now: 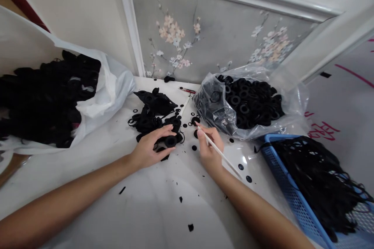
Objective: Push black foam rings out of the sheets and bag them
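My left hand point(153, 146) is curled round a black ring-shaped piece point(170, 141), thumb below it and fingers above, at the near edge of a pile of black pieces point(149, 118). My right hand point(209, 146) pinches a thin white stick point(219, 151). The stick's upper tip is at a small dark piece point(195, 121) on the table; its other end points down to the right. Small black discs point(194, 148) and thin rings lie between and around the hands.
A white bag point(102, 101) of black pieces lies at the left. At the right are a clear plastic bag point(210, 109) full of black rings and a blue basket point(292, 190) of black stringy material. A red tool point(187, 90) lies near the flowered panel point(210, 35).
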`<control>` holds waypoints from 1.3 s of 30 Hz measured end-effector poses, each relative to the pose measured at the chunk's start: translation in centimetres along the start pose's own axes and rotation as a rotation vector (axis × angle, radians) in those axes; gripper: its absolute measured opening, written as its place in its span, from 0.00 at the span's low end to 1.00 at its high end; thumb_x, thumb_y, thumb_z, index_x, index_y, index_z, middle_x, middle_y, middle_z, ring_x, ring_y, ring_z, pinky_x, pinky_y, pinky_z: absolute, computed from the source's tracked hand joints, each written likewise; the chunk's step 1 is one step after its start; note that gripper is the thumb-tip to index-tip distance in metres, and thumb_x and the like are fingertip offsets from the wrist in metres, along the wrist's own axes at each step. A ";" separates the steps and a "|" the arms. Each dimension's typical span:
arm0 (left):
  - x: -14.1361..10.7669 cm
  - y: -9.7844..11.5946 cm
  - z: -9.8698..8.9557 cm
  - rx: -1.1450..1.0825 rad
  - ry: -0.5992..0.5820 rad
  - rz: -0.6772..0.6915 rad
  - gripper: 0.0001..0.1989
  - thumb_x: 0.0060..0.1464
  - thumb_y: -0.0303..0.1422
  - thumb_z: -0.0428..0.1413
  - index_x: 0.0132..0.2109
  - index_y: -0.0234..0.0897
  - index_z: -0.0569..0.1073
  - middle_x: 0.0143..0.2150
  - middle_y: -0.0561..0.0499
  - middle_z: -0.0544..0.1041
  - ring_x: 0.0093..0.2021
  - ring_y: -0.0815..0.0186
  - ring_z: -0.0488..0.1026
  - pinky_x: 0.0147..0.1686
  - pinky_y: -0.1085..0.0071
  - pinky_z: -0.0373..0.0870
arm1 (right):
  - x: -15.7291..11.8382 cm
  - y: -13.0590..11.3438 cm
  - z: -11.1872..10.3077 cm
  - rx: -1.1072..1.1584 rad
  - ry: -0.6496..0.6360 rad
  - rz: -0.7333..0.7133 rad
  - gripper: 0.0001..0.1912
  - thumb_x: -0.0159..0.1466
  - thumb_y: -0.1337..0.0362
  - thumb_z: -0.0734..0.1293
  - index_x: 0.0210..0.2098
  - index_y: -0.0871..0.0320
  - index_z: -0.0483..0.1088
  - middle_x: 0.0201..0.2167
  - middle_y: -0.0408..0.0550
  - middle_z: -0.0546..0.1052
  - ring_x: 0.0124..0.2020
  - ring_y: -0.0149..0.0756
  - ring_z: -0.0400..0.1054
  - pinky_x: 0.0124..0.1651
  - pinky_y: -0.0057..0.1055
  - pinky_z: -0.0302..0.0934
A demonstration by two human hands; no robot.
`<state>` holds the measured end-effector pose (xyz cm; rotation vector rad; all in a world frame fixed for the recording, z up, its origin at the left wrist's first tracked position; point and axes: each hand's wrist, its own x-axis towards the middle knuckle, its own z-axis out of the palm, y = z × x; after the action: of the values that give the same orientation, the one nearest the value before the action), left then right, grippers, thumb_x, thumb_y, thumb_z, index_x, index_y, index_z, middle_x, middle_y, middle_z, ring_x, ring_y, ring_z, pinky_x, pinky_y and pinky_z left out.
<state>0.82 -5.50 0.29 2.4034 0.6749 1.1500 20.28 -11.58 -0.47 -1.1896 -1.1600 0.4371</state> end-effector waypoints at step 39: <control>1.0 0.2 -2.3 0.387 -0.402 0.177 0.17 0.52 0.48 0.59 0.33 0.37 0.74 0.34 0.48 0.77 0.33 0.61 0.71 0.33 0.63 0.64 | 3.8 -0.2 -2.5 -0.859 -0.415 -0.111 0.10 0.69 0.62 0.59 0.41 0.56 0.71 0.36 0.54 0.78 0.35 0.46 0.71 0.34 0.37 0.62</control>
<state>-0.42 -4.74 2.36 2.9517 0.6004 0.5959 23.87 -9.92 1.67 -1.8028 -1.8621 0.0791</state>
